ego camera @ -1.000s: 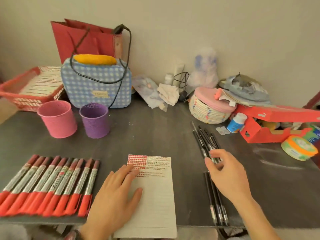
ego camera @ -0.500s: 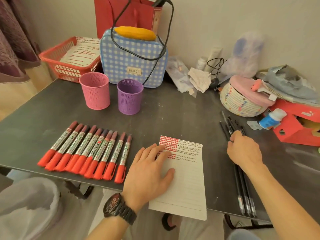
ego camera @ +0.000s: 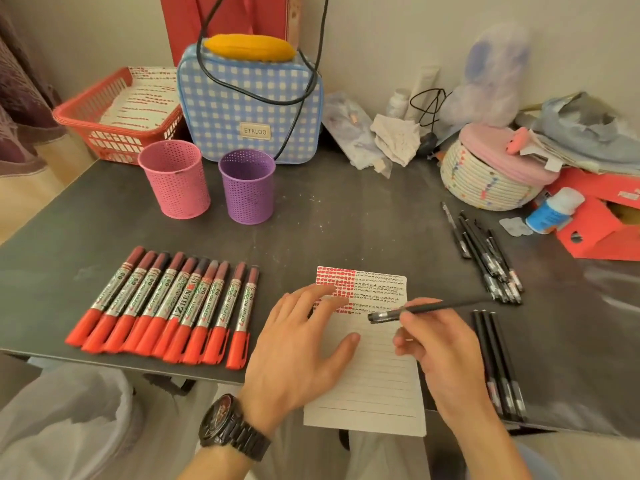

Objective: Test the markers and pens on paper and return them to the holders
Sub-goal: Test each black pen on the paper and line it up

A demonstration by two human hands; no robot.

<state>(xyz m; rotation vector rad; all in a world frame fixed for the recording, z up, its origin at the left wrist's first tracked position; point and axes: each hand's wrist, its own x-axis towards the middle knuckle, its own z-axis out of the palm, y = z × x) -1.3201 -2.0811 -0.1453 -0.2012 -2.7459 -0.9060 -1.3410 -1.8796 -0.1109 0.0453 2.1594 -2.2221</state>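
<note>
A lined paper sheet [ego camera: 377,375] lies at the table's front edge, its top covered in red and black test marks. My left hand [ego camera: 298,344] presses flat on it, fingers spread. My right hand [ego camera: 440,344] holds a capped black pen [ego camera: 426,310] level above the sheet, cap pointing left. Several red markers [ego camera: 166,306] lie in a row to the left. More black pens lie in a pile [ego camera: 485,258] at the right and in a small row [ego camera: 498,362] by my right wrist. An empty pink holder [ego camera: 175,178] and a purple holder [ego camera: 247,187] stand behind the markers.
A blue checked bag [ego camera: 249,105] and a red basket [ego camera: 114,116] of paper stand at the back left. A woven basket [ego camera: 485,181], a small bottle [ego camera: 552,211], a red box [ego camera: 602,223] and clutter fill the back right. The table's front edge [ego camera: 138,367] is close.
My right hand has picked one black pen from the pens at the right and brought it left over the paper. The head camera has shifted, so the scene sits differently in frame.
</note>
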